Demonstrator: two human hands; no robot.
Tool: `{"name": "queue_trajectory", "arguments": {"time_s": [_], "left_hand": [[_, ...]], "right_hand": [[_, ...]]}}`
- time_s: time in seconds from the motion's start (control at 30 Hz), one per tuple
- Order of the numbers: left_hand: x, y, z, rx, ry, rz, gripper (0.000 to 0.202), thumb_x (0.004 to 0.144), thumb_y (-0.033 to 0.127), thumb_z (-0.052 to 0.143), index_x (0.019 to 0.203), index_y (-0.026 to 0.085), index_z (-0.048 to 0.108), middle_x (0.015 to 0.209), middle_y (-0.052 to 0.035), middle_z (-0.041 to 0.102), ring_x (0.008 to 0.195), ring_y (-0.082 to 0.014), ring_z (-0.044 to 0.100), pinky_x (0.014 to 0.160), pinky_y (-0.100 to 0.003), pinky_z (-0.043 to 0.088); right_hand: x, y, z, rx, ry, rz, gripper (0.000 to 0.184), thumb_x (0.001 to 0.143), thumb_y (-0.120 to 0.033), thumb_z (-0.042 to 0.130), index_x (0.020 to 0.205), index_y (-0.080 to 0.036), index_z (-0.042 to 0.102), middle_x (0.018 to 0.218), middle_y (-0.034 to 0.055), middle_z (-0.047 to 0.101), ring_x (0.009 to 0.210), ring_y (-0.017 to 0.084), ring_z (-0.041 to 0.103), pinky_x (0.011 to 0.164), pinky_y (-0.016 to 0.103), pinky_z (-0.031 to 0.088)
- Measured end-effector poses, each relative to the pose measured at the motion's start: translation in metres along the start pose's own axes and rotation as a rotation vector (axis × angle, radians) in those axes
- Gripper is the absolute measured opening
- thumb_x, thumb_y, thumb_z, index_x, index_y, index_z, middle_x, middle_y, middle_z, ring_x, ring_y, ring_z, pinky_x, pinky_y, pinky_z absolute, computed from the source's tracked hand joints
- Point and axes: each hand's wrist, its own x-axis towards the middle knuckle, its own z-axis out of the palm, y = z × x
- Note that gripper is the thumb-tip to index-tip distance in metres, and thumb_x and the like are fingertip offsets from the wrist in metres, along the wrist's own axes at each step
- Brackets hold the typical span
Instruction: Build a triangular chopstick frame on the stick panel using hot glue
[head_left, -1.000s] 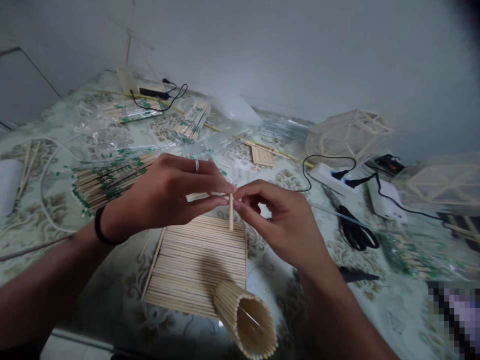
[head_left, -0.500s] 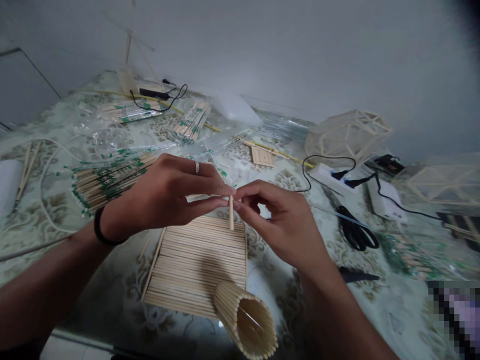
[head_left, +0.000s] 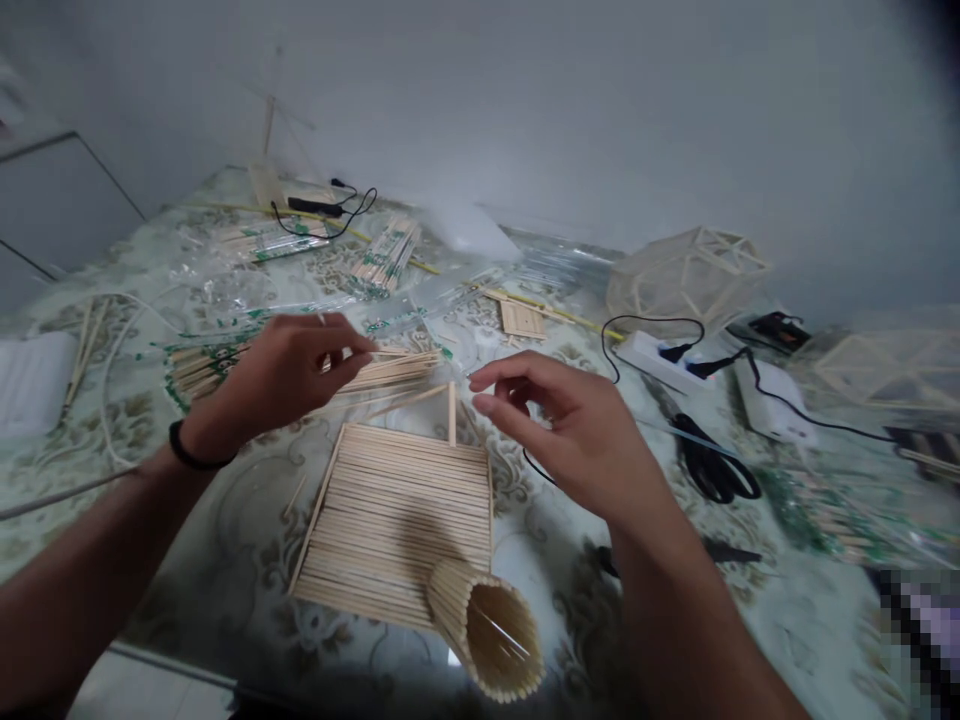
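Observation:
A flat panel of wooden sticks (head_left: 397, 520) lies on the table in front of me. At its far edge, near the right corner, one short stick (head_left: 452, 415) appears to stand upright, with neither hand touching it. My left hand (head_left: 289, 365) is over the loose sticks (head_left: 394, 372), thumb and fingertips pinched together; whether anything thin is between them I cannot make out. Just right of the upright stick, my right hand (head_left: 559, 420) hovers with thumb and forefinger apart, holding nothing. A hollow tube of sticks (head_left: 487, 630) rests on the panel's near right corner.
Bagged sticks (head_left: 386, 255) lie farther back. On the right are black-handled scissors (head_left: 712, 460), a power strip (head_left: 667, 360) with black cables, and a stick-framed model (head_left: 686, 275). A small stick panel (head_left: 523, 320) lies beyond my hands. A white cable (head_left: 105, 400) curves at left.
Both hands have let go of the short stick, which appears upright at the panel's far edge. My left hand has moved left to the loose sticks; my right hand stays close by with its fingers parted.

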Motion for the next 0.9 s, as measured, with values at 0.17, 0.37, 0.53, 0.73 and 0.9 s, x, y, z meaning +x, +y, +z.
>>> {"name": "queue_trajectory", "arguments": {"time_s": [0.17, 0.37, 0.53, 0.73, 0.9], "left_hand": [[-0.044, -0.028, 0.023, 0.031, -0.245, -0.2, 0.025, 0.095, 0.035, 0.063, 0.096, 0.018, 0.081, 0.084, -0.0041, 0.077, 0.063, -0.013, 0.063, 0.068, -0.025, 0.047], [-0.061, -0.038, 0.035, 0.08, -0.375, -0.262, 0.025, 0.093, 0.033, 0.057, 0.095, 0.019, 0.078, 0.1, -0.0077, 0.077, 0.068, -0.0166, 0.064, 0.072, -0.029, 0.048], [-0.059, -0.041, 0.038, 0.097, -0.378, -0.248, 0.014, 0.088, 0.026, 0.055, 0.085, 0.019, 0.067, 0.09, -0.0077, 0.071, 0.08, -0.0203, 0.065, 0.078, -0.03, 0.048], [-0.063, -0.045, 0.036, 0.099, -0.386, -0.281, 0.007, 0.081, 0.027, 0.055, 0.079, 0.02, 0.058, 0.082, -0.0062, 0.067, 0.075, -0.0209, 0.061, 0.072, -0.031, 0.044], [-0.056, -0.045, 0.021, 0.092, -0.369, -0.362, 0.009, 0.075, 0.03, 0.054, 0.072, 0.021, 0.055, 0.066, -0.001, 0.061, 0.061, -0.0174, 0.054, 0.063, -0.028, 0.038]], "right_hand": [[-0.004, -0.003, -0.024, -0.059, 0.125, -0.006, 0.017, 0.095, -0.04, 0.072, 0.1, -0.024, 0.078, 0.093, 0.0046, 0.079, 0.076, 0.018, 0.07, 0.066, 0.031, 0.054], [-0.034, -0.007, -0.052, -0.139, 0.259, 0.017, 0.015, 0.095, -0.04, 0.072, 0.096, -0.026, 0.078, 0.093, 0.0039, 0.08, 0.078, 0.019, 0.072, 0.074, 0.034, 0.057], [-0.065, 0.027, -0.081, -0.397, 0.158, 0.076, 0.026, 0.096, -0.047, 0.068, 0.1, -0.024, 0.079, 0.093, 0.0077, 0.081, 0.076, 0.022, 0.073, 0.06, 0.031, 0.051], [-0.105, 0.075, -0.099, -0.544, 0.047, 0.202, 0.04, 0.096, -0.055, 0.061, 0.084, -0.021, 0.076, 0.071, 0.0068, 0.077, 0.057, 0.021, 0.066, 0.056, 0.033, 0.048], [-0.091, 0.099, -0.07, -0.585, 0.055, 0.513, 0.033, 0.098, -0.044, 0.056, 0.092, -0.018, 0.077, 0.093, 0.0124, 0.081, 0.084, 0.026, 0.074, 0.079, 0.035, 0.053]]}}
